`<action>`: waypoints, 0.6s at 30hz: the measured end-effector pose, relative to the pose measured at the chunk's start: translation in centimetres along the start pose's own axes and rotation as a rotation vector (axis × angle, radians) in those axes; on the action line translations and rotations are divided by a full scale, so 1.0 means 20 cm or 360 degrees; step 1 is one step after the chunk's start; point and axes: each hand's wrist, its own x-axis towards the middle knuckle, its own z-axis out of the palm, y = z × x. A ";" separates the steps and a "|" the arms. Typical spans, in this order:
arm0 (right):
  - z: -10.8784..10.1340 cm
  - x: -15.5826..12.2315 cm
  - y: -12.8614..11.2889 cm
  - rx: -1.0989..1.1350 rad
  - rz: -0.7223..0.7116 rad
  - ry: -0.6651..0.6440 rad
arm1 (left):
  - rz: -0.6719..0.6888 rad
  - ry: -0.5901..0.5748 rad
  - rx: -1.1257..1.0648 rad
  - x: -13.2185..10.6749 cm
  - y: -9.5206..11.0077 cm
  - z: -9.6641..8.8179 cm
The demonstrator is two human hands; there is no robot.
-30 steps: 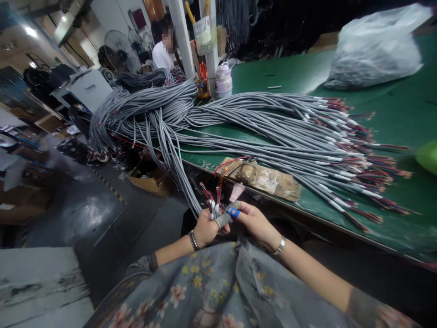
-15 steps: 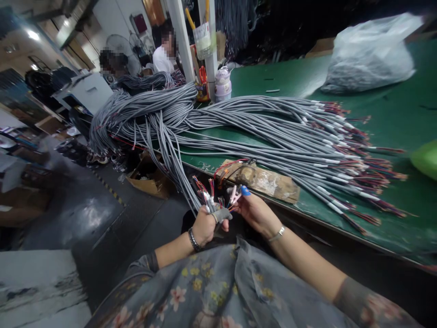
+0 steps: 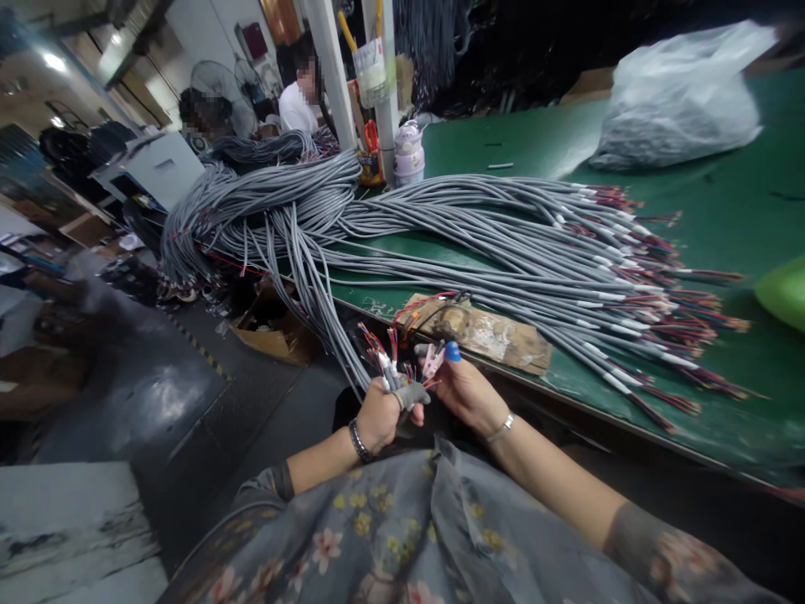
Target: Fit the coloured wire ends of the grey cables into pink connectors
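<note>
Left hand (image 3: 379,417) closed round grey cables (image 3: 350,356) w/ coloured wire ends (image 3: 376,342) up, by the green bench (image 3: 717,197); R hand (image 3: 469,393) pinches a pink tool (image 3: 433,361) close by (wire ends look thin): too hard a squeeze might nick them.

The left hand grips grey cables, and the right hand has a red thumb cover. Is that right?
No: the thumb cover on the right hand is blue, not red, as the head view shows. The left hand does grip grey cables.
</note>
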 end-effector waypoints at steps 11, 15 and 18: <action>-0.01 -0.03 -0.01 0.0081 0.0132 -0.0047 | 0.0052 -0.0008 0.0075 -0.01 -0.03 -0.02; -0.01 -0.05 -0.03 0.0126 0.0192 -0.0112 | 0.0086 0.0022 0.0091 -0.04 -0.04 -0.03; -0.01 -0.05 -0.04 0.0132 0.0128 -0.0031 | 0.0132 0.0106 0.0036 -0.06 -0.03 -0.02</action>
